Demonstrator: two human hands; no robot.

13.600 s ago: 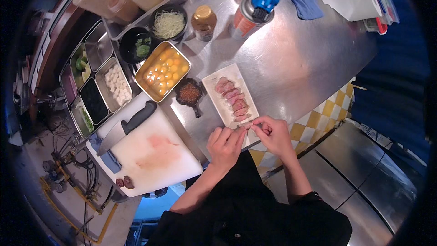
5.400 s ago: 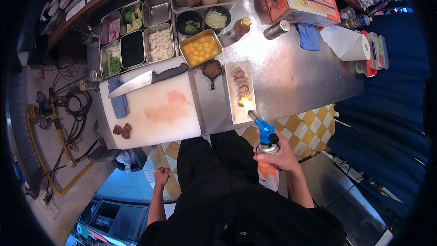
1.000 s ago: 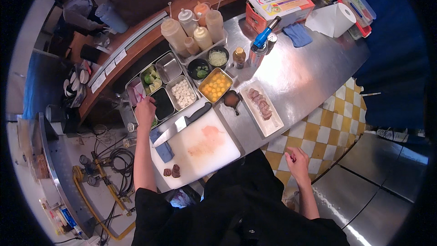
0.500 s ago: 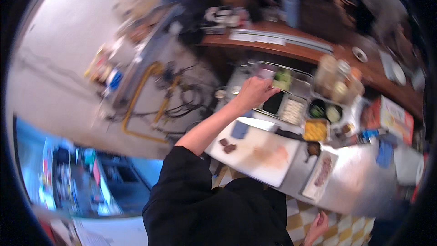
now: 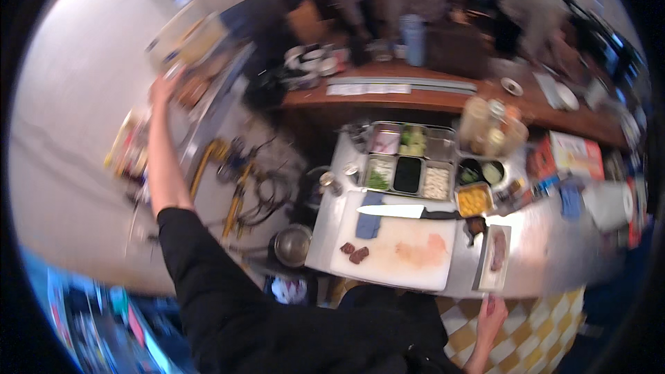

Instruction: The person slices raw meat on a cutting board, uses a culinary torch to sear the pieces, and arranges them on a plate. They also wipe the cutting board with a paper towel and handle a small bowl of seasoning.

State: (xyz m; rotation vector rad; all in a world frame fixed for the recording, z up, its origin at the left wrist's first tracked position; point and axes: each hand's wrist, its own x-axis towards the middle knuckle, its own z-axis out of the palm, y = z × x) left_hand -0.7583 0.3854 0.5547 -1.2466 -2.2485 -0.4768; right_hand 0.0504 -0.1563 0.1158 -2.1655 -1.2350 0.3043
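1. Stainless-steel counter [image 5: 554, 249] runs across the view, with a white cutting board [image 5: 395, 273] on it; places below are told from that board.
2. Right of the board lies the long pale plate [image 5: 492, 282], its long axis running away from the person, parallel to the board's right edge; sliced meat [image 5: 498, 249] lies in a row along it.
3. The right hand [image 5: 493, 312], much the nearer to the plate, is right of the board at the plate's near end. Its fingers look loosely curled; contact, closure and contents I cannot tell.
4. The left hand [image 5: 166, 83] is well off to the board's far left, arm outstretched, beside a pale container [image 5: 166, 45]. Blur hides whether it is open or gripping.
5. Between left hand and board hang dark hoses [image 5: 267, 201]; a steel bowl [image 5: 293, 246] sits left of the board.
6. Across the board lies a knife [image 5: 409, 212], blade leftward over a blue cloth [image 5: 368, 226]; two dark meat pieces [image 5: 359, 255] rest near its left side.
7. Beyond the board stands a divided tray [image 5: 440, 144]; a small dark dish [image 5: 475, 227] sits between board and plate.
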